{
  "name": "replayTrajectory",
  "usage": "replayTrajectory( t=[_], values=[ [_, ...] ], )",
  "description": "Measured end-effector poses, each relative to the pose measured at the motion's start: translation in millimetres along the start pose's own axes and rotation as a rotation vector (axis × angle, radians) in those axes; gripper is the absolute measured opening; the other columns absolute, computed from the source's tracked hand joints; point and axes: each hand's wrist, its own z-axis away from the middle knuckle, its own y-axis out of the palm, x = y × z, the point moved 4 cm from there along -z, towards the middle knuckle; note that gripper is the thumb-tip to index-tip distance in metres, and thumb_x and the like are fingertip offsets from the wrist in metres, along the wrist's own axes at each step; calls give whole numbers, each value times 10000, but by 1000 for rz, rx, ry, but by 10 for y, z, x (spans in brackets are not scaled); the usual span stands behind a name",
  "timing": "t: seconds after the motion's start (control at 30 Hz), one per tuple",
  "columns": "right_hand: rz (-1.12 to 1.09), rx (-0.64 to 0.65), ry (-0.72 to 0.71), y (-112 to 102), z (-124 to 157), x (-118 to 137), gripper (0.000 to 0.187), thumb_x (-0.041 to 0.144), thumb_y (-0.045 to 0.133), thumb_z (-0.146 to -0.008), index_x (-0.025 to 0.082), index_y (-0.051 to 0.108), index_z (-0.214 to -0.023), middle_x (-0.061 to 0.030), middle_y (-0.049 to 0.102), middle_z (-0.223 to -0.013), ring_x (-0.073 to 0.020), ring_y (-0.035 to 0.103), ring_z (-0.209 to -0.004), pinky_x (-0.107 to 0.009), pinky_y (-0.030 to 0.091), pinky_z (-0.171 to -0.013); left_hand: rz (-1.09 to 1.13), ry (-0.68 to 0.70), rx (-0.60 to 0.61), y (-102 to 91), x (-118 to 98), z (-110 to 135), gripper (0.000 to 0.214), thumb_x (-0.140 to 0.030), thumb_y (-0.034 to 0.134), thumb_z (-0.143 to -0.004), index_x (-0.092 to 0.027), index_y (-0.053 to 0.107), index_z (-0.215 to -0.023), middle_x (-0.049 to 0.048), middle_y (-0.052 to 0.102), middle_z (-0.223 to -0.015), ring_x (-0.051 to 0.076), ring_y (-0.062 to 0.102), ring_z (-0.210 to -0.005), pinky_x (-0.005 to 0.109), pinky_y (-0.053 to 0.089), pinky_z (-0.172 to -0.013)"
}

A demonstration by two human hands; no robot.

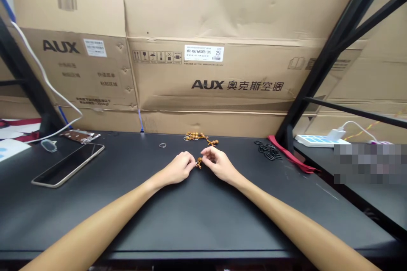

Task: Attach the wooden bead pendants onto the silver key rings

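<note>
1. Nearest the camera, two bare forearms come in from the bottom corners over the black table (197, 220) and converge toward its middle.
2. Far left, a flat phone (68, 164) lies face up and slanted on the table. Just behind it are a small clear oval piece (49, 145) and a brown patterned packet (80, 136).
3. A white cable (47, 82) hangs down the left cardboard box (76, 72) to the table.
4. A small metal ring (162, 145) lies alone on the table, behind and left of the hands.
5. The left hand (179, 169) rests on the table with its fingers curled in. Thumb and forefinger are pinched on the left side of a small brown bead piece (199, 162).
6. That bead piece sits between the two hands at their fingertips, just above the table surface at mid-table.
7. The right hand (218, 161) is likewise curled, its fingertips closed on the right side of the same piece, with the little finger raised a bit.
8. Just behind the hands, near the boxes, lies a loose cluster of brown beads (200, 136), apart from the held piece.
9. Further right lie a heap of black rings (269, 150) and a red strap (291, 156) beside a black frame post (321, 63).
10. Far right, a white power strip (316, 140) has a plug in it.
</note>
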Motion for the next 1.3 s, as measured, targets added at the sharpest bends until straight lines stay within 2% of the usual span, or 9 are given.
replayTrajectory(
  t=[0.43,0.93,1.3],
  values=[
    [16,-35,4,47,37,82,94,267,546,-801,182,547,-840,-5,606,-711,-130,593,-623,-274,498,-617,49,-24,22,-26,-83,1,231,-236,418,-873,-170,571,-712,53,637,-849,179,566,-812,297,431,-788],
    [202,-14,-141,46,64,250,78,173,521,-760,189,591,-791,-6,601,-698,-117,554,-589,-239,470,-560,191,-176,59,-46,31,-4,219,-315,447,-841,-161,602,-822,35,637,-882,176,569,-800,275,438,-733],
    [340,66,-295,67,96,238,150,135,476,-800,205,606,-828,-19,545,-777,-117,504,-612,-255,453,-606,194,-145,98,-90,21,0,261,-347,410,-873,-166,598,-871,38,627,-912,186,561,-857,283,437,-785]
  ],
)
